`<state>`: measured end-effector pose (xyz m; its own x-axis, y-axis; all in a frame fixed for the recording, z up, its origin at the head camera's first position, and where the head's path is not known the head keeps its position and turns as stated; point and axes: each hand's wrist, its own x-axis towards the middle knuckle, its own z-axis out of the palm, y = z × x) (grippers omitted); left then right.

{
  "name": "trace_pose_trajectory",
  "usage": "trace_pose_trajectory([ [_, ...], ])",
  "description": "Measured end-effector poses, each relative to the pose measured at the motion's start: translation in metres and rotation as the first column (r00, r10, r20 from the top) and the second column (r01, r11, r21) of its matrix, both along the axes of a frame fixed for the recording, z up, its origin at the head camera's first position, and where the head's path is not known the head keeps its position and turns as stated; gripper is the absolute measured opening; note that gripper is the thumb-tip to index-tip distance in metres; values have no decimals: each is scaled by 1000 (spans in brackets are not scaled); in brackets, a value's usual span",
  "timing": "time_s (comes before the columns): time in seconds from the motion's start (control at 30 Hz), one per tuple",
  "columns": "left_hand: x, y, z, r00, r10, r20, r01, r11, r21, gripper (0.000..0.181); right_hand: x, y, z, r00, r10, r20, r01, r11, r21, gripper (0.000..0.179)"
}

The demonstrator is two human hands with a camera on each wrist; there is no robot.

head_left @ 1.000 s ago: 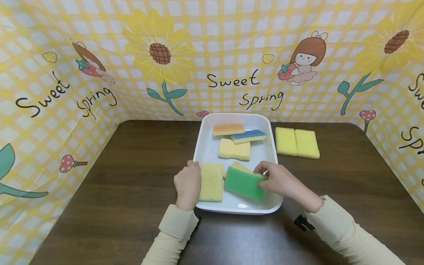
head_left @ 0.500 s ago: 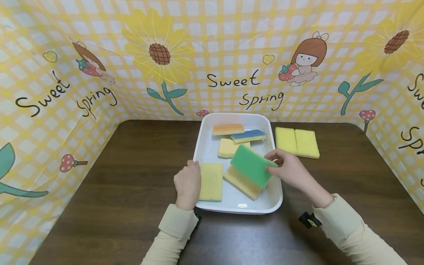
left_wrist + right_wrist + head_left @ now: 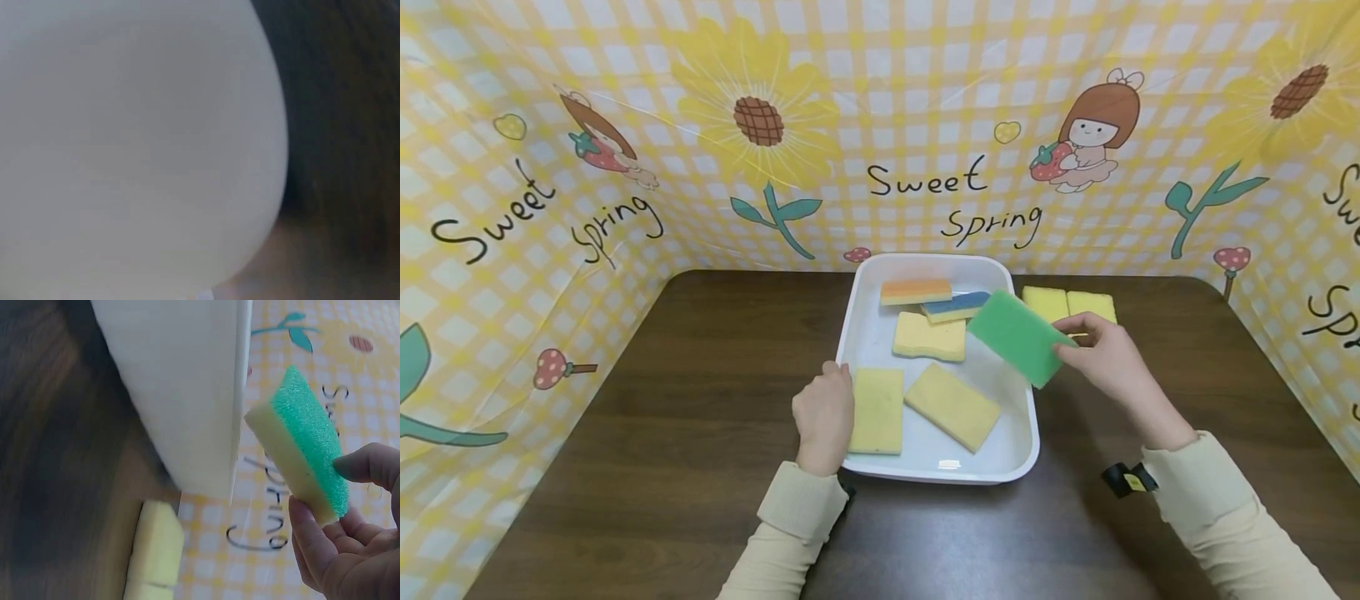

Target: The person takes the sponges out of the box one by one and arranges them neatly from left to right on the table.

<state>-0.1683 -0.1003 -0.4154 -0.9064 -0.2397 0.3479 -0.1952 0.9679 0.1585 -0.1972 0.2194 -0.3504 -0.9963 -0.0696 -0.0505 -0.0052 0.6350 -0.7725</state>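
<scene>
Pinched at one end by my right hand (image 3: 1108, 358) is a sponge with a green scouring face (image 3: 1021, 337), raised over the right rim of the white tray (image 3: 949, 467). The right wrist view shows its pale yellow foam side (image 3: 290, 465), with the thumb on the green face and fingers beneath. My left hand (image 3: 823, 417) grips the tray's left rim, fingers curled over it. Beside that hand a flat yellow sponge (image 3: 877, 412) lies in the tray, and another yellow sponge (image 3: 952, 406) lies slanted. The left wrist view shows mostly the tray's blurred outer wall (image 3: 137, 156).
Farther back in the tray are an orange-topped sponge (image 3: 916, 292), a blue-topped one (image 3: 957, 307) and a wavy-edged yellow one (image 3: 928, 337). Two yellow sponges (image 3: 1045, 303) sit side by side on the dark wooden table (image 3: 715, 375), right of the tray. Behind hangs a checked cloth (image 3: 895, 100).
My right hand has lifted the green-faced sponge up and to the right, from inside the tray to over its right rim, uncovering the slanted yellow sponge. The left hand stays put.
</scene>
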Motion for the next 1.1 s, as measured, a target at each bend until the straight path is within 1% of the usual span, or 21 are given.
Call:
trace_pose_trajectory([
  [0.2,1,0,1,1000,-2,-4,2,1000,-2,34,-6,20,-2,997,-79,16,80,996,-33,43],
  [0.43,2,-1,1,1000,1,1,-1,1000,-1,34,-15,38,-8,988,-154,20,155,987,-42,47],
  [0.6,1,-1,1,1000,1,13,-1,1000,6,34,-19,54,-15,971,-240,-22,239,970,-40,45],
  [0.67,1,-1,0,1000,1,20,-1,1000,8,35,-20,59,-18,963,-269,-28,268,962,-47,43],
  [0.73,1,-1,0,1000,1,21,-1,1000,8,34,-21,63,-19,954,-298,-23,296,953,-64,37],
  [0.83,0,-1,1,1000,4,24,-4,1000,10,34,-23,69,-21,935,-355,-16,352,930,-104,22],
  [0.9,0,-1,1,1000,5,30,-5,1000,12,34,-24,74,-23,915,-403,-8,399,907,-132,11],
  [0.93,0,-1,1,999,5,33,-5,1000,12,34,-25,77,-24,905,-426,1,422,895,-146,9],
  [1.0,0,0,2,999,3,33,-3,1000,10,34,-26,82,-27,882,-470,25,468,869,-161,7],
  [1.1,1,0,2,1000,-3,16,3,1000,4,34,-28,89,-31,847,-529,58,530,829,-179,8],
])
